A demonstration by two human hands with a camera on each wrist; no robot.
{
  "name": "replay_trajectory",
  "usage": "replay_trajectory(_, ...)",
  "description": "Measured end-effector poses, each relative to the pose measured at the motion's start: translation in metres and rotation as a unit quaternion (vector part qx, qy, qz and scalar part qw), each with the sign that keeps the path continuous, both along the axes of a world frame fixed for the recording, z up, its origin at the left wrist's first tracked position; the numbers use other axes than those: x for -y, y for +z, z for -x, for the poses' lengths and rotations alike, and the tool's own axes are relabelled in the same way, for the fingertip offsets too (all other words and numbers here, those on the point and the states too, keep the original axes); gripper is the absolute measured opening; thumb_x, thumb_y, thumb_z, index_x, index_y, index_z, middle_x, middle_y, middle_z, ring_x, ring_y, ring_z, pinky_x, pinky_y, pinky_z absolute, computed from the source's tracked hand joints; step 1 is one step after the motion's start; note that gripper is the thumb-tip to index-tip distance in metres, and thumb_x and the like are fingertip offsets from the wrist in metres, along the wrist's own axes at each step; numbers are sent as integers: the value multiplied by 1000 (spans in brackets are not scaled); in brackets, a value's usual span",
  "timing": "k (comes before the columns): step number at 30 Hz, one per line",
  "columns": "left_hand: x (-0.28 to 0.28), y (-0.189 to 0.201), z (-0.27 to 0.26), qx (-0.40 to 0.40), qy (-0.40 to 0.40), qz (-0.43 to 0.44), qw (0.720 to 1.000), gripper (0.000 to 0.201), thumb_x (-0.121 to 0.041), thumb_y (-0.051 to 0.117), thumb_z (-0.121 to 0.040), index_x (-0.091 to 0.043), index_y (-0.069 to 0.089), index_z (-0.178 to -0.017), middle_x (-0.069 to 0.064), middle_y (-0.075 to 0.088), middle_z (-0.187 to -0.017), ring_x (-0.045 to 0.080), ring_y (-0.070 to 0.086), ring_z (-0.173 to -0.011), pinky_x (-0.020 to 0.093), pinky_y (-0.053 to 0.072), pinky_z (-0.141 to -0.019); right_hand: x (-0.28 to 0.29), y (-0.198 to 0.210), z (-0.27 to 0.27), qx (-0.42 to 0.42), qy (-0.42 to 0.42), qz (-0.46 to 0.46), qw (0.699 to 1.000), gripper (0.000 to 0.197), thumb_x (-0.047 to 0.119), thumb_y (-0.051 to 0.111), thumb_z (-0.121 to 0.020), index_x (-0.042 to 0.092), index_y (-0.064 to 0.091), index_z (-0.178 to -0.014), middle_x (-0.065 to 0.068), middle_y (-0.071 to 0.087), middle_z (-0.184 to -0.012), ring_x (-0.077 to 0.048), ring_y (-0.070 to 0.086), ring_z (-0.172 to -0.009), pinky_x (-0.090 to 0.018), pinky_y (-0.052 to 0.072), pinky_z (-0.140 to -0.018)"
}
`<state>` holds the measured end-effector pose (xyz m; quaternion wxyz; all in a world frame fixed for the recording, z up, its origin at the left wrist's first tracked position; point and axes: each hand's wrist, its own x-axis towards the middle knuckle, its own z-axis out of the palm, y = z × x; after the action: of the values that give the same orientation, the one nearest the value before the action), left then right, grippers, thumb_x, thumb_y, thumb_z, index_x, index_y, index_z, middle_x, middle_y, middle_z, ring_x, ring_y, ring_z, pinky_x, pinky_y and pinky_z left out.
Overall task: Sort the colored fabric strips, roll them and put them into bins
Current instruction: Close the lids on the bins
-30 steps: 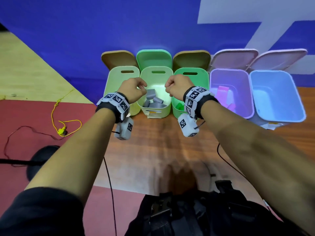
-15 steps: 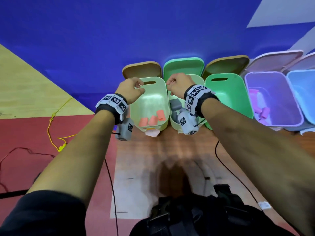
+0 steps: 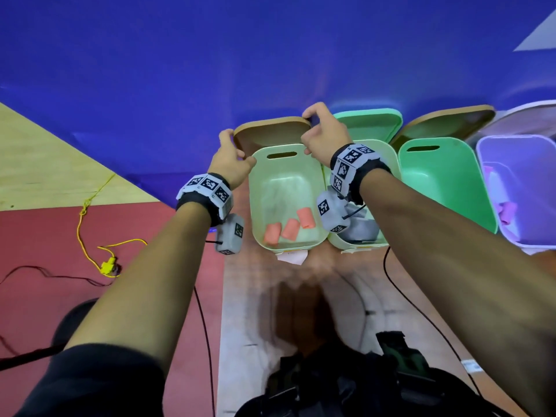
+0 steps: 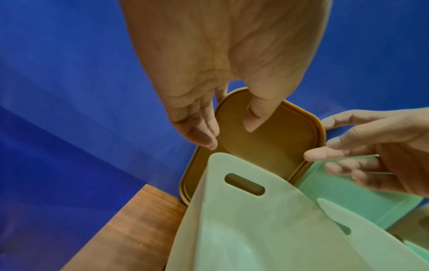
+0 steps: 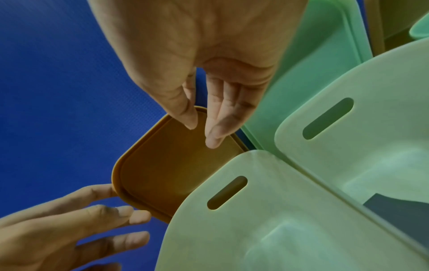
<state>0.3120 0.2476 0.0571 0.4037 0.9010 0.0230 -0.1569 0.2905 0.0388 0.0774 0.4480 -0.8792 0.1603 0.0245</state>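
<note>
The leftmost pale green bin (image 3: pixel 313 188) holds three salmon rolls (image 3: pixel 290 228). Its brown lid (image 3: pixel 270 132) leans upright behind it against the blue backdrop. My left hand (image 3: pixel 237 149) pinches the lid's left edge, thumb on the inner face (image 4: pixel 253 117), fingers at the rim (image 4: pixel 204 132). My right hand (image 3: pixel 310 130) holds the lid's top right corner, its thumb (image 5: pixel 190 117) and fingers (image 5: pixel 218 128) on the lid (image 5: pixel 167 168). No strip is in either hand.
To the right stand a pale bin with grey rolls (image 3: pixel 361 230), a green bin (image 3: pixel 445 188) and a purple bin (image 3: pixel 517 164) with pink rolls (image 3: pixel 505 212), each with a lid propped behind. A yellow cord (image 3: pixel 90 248) lies on the floor.
Both hands have moved left from over the middle bins and reached up to the brown lid behind the leftmost bin, uncurling from fists to take hold of it.
</note>
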Motion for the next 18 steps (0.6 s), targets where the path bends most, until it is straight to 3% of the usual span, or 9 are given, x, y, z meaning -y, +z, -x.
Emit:
replay_trajectory(4,-2,-8,-2,29,22,17,999,40,-23,56,-93,-18,36,-128,6,66,-104,27,64,-95,32,48,-72,-2,-8,-2,-7,21,-9,1000,31,15,48,-78,40,39,-94,-10,69,-85,-34,69,-79,-52,59,-73)
replay_trajectory(7,-4,-5,1,40,27,20,999,33,-25,55,-95,-17,39,-123,6,68,-101,27,62,-88,30,46,-69,2,-1,-2,-23,39,-33,998,25,20,53,-85,29,42,-105,-8,66,-81,-34,69,-84,-51,59,-75)
replay_trajectory(11,-6,9,7,54,14,22,998,34,-22,56,-93,-18,38,-122,-1,65,-91,24,59,-78,29,44,-64,3,19,4,3,31,-67,997,25,15,48,-91,19,45,-115,-6,64,-87,-30,72,-84,-46,60,-74)
replay_trajectory(13,-5,18,13,64,15,27,997,33,-20,56,-93,-18,38,-121,-5,61,-84,21,58,-73,29,44,-63,2,28,9,17,23,-73,997,26,15,50,-91,18,45,-116,-8,67,-90,-27,73,-85,-45,61,-76)
replay_trajectory(18,-7,39,35,96,7,24,995,31,-17,55,-93,-16,40,-120,-5,62,-84,16,56,-67,27,42,-58,3,39,33,40,26,-77,996,22,27,58,-90,26,43,-106,-7,69,-79,-22,73,-79,-47,60,-80)
